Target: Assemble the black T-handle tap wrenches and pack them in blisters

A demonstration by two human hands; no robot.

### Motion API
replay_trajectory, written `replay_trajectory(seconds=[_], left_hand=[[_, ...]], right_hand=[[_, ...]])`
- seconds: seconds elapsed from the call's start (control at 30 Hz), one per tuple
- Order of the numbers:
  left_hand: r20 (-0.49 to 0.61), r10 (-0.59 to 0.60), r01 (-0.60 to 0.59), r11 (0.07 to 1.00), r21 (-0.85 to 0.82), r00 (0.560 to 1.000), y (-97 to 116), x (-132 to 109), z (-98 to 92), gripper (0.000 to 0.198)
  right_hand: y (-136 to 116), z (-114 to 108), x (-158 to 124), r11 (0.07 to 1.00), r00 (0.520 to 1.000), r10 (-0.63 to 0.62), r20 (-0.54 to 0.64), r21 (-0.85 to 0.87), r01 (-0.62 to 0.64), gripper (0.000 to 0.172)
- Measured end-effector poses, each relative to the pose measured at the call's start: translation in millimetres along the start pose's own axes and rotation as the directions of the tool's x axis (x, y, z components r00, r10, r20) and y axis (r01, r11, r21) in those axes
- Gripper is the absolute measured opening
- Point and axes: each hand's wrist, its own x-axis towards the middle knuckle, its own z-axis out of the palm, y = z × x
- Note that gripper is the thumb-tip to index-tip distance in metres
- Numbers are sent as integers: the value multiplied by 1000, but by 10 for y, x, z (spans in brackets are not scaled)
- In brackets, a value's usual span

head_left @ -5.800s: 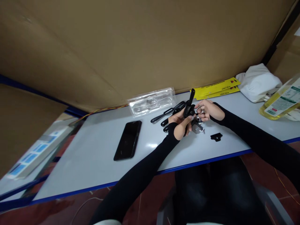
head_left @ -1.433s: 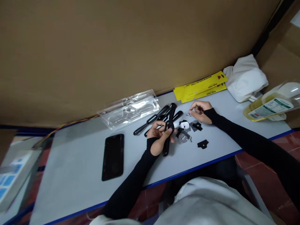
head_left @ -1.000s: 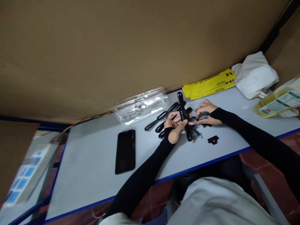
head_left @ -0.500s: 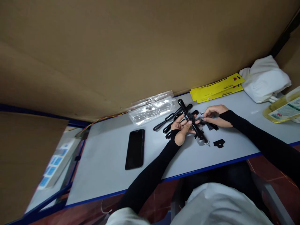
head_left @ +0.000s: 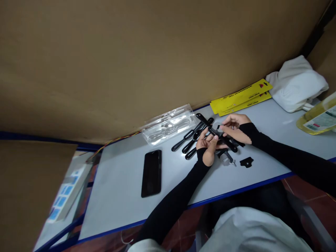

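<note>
Over the pale table (head_left: 118,175), the left hand (head_left: 208,152) is gripping a long black bar (head_left: 204,121); the right hand (head_left: 235,127) is pinching its middle; fitting is probably asking for steady fingers.

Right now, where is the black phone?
In the head view, the black phone lies flat on the table, left of the left hand gripping a black handle, and nearer the front edge than the clear plastic pack.

A pale grey tabletop with a blue edge (head_left: 118,189) stands against a brown cardboard wall (head_left: 131,52). Dark red floor tiles (head_left: 319,190) show beneath.
</note>
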Motion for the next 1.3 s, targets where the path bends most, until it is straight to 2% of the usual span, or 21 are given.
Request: replay_trajectory(seconds=[0.13,0.27,0.4,0.6,0.77,0.83,1.13,1.3], left_hand=[[3,-1,1,1000,24,1000,4,-29,-5,83],[-28,1,-1,1000,12,1000,-1,-20,8,79],[-73,28,-24,999,45,997,-25,-6,0,73],[-203,57,-48,998,48,978,-62,-22,-1,64],[-246,104,-88,993,74,964,-38,-46,36,59],[-256,103,-82,993,89,961,-19,-49,44,56],[-282,70,-61,997,42,957,38,-51,61,59],[-297,61,-46,997,57,953,69,-52,67,57]], right_hand=[[-3,8,-69,995,998,35,54,92,-40,31],[36,90,-145,999,999,-12,-39,-38,10,23],[16,98,-191,995,1000,-25,-18,-96,23,17],[-99,30,-191,992,990,120,77,22,-122,36],[-144,-7,-194,921,929,249,274,230,-315,45],[-144,-9,-194,898,915,268,301,265,-350,46],[-150,12,-191,890,922,248,297,306,-338,48],[-133,8,-214,916,925,222,307,260,-306,48]])
